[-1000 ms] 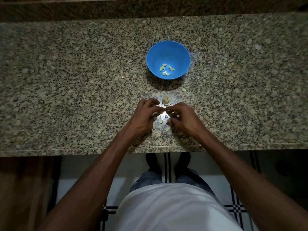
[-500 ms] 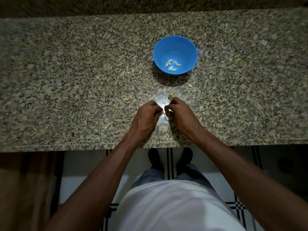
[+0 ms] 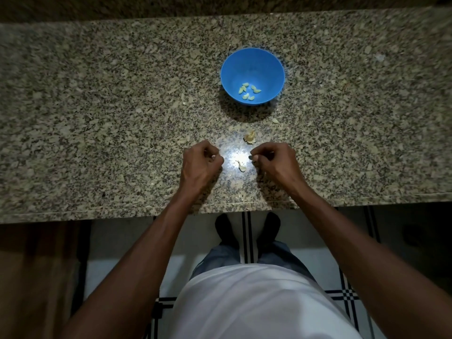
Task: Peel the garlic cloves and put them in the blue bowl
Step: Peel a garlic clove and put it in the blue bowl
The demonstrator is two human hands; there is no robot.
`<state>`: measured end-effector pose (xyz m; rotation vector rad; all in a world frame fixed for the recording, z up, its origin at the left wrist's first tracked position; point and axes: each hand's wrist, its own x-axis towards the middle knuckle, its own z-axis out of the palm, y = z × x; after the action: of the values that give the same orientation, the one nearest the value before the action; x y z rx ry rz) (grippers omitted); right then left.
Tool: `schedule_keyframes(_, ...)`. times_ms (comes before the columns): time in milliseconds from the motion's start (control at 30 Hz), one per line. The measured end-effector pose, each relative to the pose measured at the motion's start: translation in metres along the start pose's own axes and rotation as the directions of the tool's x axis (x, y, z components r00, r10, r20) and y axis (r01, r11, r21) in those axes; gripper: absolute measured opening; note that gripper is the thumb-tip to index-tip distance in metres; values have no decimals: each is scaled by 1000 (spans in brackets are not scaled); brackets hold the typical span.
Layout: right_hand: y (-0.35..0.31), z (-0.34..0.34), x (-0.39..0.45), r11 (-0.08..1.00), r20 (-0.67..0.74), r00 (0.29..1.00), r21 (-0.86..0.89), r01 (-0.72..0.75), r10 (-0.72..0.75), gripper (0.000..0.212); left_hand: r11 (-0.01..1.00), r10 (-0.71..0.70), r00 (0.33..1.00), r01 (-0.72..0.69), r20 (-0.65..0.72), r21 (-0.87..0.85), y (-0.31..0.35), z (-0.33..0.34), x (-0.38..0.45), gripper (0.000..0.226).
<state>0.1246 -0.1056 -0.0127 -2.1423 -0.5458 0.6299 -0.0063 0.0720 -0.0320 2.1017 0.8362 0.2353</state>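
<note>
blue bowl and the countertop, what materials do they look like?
Blue bowl: probably plastic, with a uniform saturated colour, thin rim and smooth, softly matte wall. Countertop: looks like polished granite, with speckled beige-black grain and a bright lamp reflection between the hands; a granite-look laminate can't be excluded.

bowl: 1, blue (image 3: 247,67)
cloves in bowl: about 6, small, some touching, exact count hard to tell (image 3: 249,91)
clove on counter, between the hands: 1 (image 3: 241,166)
clove near bowl, lower right: 1 (image 3: 275,120)
garlic scrap below bowl: 1, skin or stub, cannot tell (image 3: 250,137)
hands: 2, left (image 3: 201,162), right (image 3: 274,161)
counter: 1, granite (image 3: 97,118)
feet on floor: 2
</note>
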Motion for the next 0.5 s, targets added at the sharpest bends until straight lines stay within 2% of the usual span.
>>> schedule_keyframes(100,0,-5,-1,998,31,999,58,-39,37,8,999,-20,999,22,39,-39,1,-4,-2,9)
schedule_keyframes(300,9,-11,-4,998,10,999,-50,-31,32,19,993,9,1000,-7,21,-116,1,6,1,11)
schedule_keyframes(400,11,-11,0,966,-5,993,-232,113,-118,19,997,75,997,-75,32,-22,4,9,-7,20)
schedule_keyframes(500,14,2,4,898,85,970,-366,243,-228,18,982,176,984,-178,32,67,1,14,-18,17)
